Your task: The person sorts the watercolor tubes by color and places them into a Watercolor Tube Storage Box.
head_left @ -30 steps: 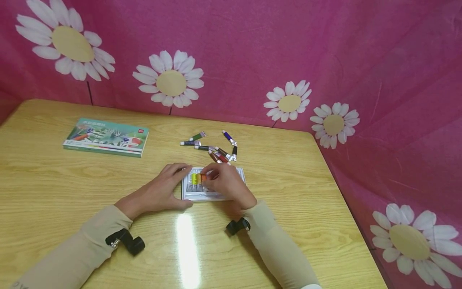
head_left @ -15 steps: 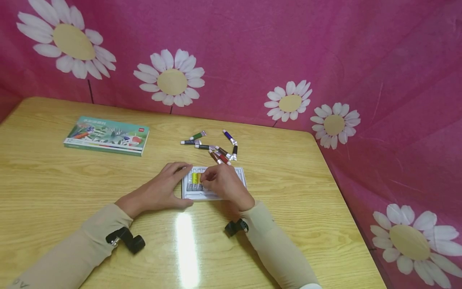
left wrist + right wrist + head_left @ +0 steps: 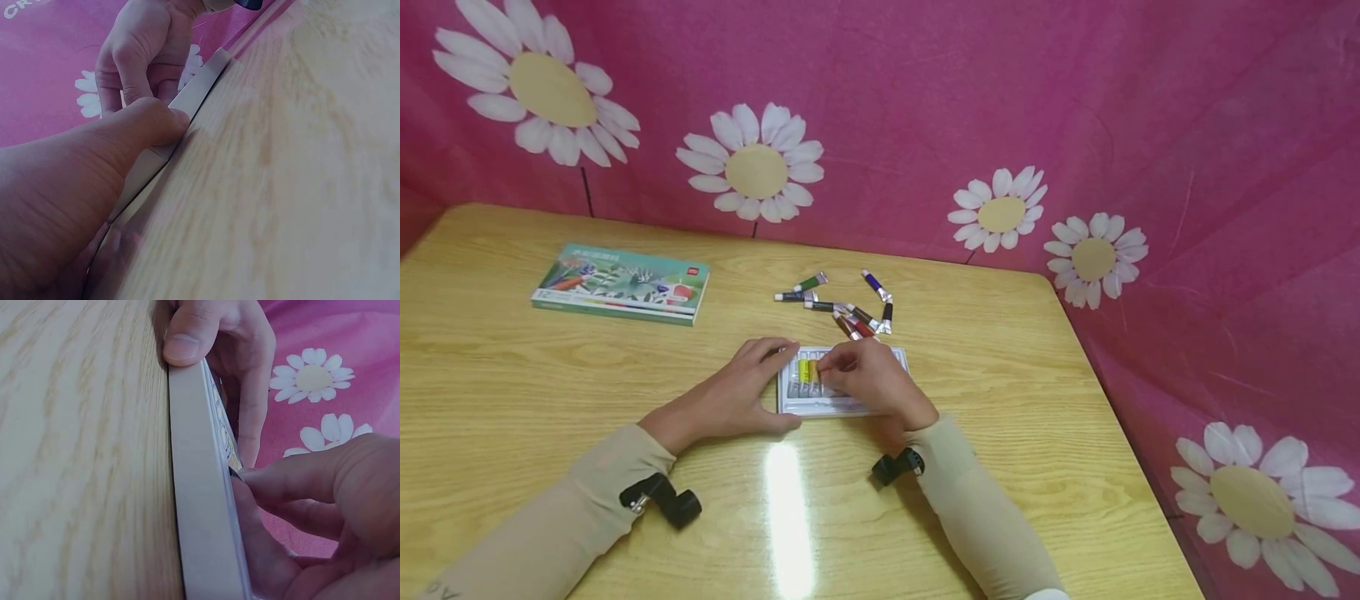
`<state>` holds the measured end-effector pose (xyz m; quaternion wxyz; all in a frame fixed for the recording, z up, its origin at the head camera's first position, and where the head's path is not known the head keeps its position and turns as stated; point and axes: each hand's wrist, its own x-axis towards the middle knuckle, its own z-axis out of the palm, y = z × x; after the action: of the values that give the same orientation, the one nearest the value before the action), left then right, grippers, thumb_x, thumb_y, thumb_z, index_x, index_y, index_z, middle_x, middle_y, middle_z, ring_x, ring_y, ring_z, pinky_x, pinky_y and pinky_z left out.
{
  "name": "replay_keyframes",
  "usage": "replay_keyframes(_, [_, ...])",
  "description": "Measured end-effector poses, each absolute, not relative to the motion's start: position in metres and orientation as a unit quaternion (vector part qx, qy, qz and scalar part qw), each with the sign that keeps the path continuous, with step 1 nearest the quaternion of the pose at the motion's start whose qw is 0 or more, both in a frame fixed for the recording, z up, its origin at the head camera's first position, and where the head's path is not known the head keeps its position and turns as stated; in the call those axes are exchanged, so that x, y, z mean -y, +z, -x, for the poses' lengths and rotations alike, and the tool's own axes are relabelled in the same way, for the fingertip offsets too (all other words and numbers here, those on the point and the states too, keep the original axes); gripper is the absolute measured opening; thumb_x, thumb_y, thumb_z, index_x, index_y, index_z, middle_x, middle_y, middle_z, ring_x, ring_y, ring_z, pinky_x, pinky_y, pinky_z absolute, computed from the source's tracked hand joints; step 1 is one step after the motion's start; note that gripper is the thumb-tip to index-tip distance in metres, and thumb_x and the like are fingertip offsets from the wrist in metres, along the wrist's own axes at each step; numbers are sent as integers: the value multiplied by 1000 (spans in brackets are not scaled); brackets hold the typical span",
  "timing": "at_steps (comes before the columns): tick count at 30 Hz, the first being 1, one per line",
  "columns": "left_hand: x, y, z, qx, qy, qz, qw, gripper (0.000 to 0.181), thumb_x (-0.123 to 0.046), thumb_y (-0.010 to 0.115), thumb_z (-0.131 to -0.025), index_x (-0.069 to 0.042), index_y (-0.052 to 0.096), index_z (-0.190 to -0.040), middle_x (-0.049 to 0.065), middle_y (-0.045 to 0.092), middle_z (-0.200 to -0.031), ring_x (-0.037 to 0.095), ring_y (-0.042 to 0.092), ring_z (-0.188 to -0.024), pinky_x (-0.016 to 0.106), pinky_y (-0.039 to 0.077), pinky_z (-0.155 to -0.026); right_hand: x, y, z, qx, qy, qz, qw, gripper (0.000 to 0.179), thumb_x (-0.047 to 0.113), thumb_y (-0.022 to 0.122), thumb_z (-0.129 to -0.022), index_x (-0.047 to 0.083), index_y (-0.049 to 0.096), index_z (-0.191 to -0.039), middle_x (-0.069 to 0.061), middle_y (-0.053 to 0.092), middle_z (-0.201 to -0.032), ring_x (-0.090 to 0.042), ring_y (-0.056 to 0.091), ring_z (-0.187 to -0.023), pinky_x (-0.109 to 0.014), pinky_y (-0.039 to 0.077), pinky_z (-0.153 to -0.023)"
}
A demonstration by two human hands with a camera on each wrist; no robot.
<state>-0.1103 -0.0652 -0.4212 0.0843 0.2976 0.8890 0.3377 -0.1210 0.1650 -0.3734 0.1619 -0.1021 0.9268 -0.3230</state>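
A white plastic paint tray (image 3: 827,408) lies in front of me with several paint tubes in its left part. A yellow tube (image 3: 804,372) and an ochre tube (image 3: 813,372) show clearly there. My left hand (image 3: 737,392) grips the tray's left end, thumb at the near edge and fingers at the far one; the right wrist view shows that left thumb (image 3: 184,347) against the tray's side wall (image 3: 200,469). Right of the ochre tube, my right hand (image 3: 876,379) pinches a paint tube low over the slots. Its fingers mostly hide that tube and the tray's middle.
Loose paint tubes, among them a green one (image 3: 810,282), a purple one (image 3: 876,285) and a black one (image 3: 887,317), lie just beyond the tray. A green printed paint box (image 3: 621,283) rests at the back left of the wooden table (image 3: 587,375).
The right fingers have closed down over the orange tube, which showed between them a second ago and is now mostly covered. The left hand and tray have stayed in place.
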Motion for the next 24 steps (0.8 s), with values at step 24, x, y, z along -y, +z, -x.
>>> replay_keyframes(24, [63,-420,110,-895,327,-284,107,106,-53,82,-80,-6,33,-162,14,33,-165,33,33,-150,56,39,-123,-160,-372,118,-942,-300,58,140,18,20,80,-91,9,82,-105,-3,80,-93,-10,66,-79,-22,53,-70])
